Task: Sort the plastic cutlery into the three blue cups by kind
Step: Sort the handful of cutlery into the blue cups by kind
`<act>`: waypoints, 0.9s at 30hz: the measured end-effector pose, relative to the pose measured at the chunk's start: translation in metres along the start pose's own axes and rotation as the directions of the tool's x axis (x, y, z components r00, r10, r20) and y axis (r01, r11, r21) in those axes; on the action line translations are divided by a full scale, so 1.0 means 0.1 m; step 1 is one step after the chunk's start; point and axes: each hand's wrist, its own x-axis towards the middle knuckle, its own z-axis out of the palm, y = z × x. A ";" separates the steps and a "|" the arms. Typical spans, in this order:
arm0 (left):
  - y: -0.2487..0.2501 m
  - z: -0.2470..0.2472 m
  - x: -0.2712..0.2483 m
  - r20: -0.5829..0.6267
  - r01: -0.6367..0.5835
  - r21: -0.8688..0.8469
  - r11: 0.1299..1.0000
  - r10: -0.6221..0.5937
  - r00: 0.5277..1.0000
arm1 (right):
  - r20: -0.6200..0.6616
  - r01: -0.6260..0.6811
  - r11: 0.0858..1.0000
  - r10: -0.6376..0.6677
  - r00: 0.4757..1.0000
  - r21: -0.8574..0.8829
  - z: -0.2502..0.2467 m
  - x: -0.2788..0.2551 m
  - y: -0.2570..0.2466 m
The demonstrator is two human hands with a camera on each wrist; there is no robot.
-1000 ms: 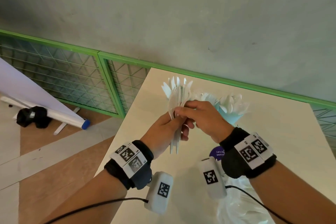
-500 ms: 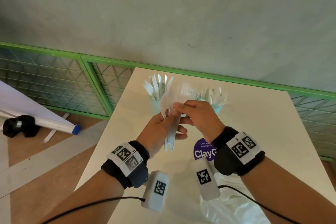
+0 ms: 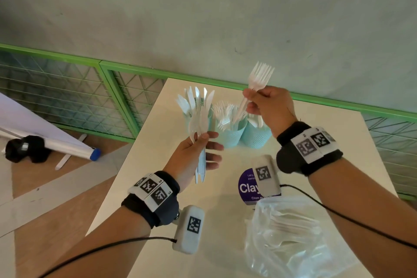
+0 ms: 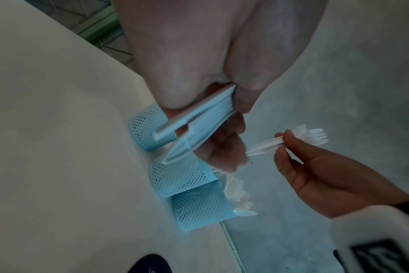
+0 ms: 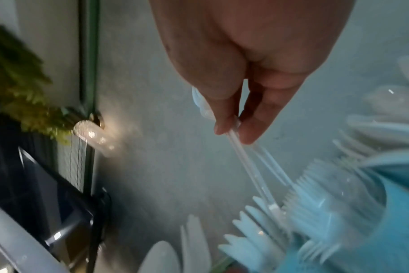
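Three blue mesh cups stand in a row at the table's far side: the left one (image 3: 211,117) holds knives (image 3: 196,101), the middle one (image 3: 230,135) holds forks, the right one (image 3: 256,135) holds spoons. My left hand (image 3: 203,140) grips a bundle of white cutlery (image 3: 198,124) upright in front of the left cup; its kind is unclear. My right hand (image 3: 250,99) pinches a small bunch of white forks (image 3: 259,79) by the handles, tines up, above the middle cup. The left wrist view shows the bundle's handles (image 4: 199,127). In the blurred right wrist view, the pinched handles (image 5: 245,162) point down towards the cup's forks (image 5: 315,212).
A clear plastic bag (image 3: 293,239) with more cutlery lies near the front right of the white table (image 3: 158,187). A purple round label (image 3: 247,187) lies beside it. The table's left edge drops to the floor, where a rolled banner (image 3: 45,140) lies. A green railing (image 3: 135,70) runs behind.
My right hand has drawn the forks out of the bundle in my left hand and lifted them up and to the right. The left hand keeps its grip on the rest.
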 end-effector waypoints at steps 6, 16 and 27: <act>0.04 0.00 0.03 0.007 0.076 -0.083 0.994 -0.075 0.997 | 0.050 0.072 0.871 -0.055 0.997 -0.486 0.24 0.32 0.26; 0.12 -0.09 0.02 0.134 0.171 -0.182 0.968 -0.148 0.980 | 0.183 0.105 0.462 0.128 0.975 -0.881 0.52 0.44 0.45; 0.16 -0.09 0.01 0.104 0.160 -0.192 0.968 -0.142 0.984 | 0.130 0.028 0.532 0.155 0.979 -0.846 0.43 0.29 0.27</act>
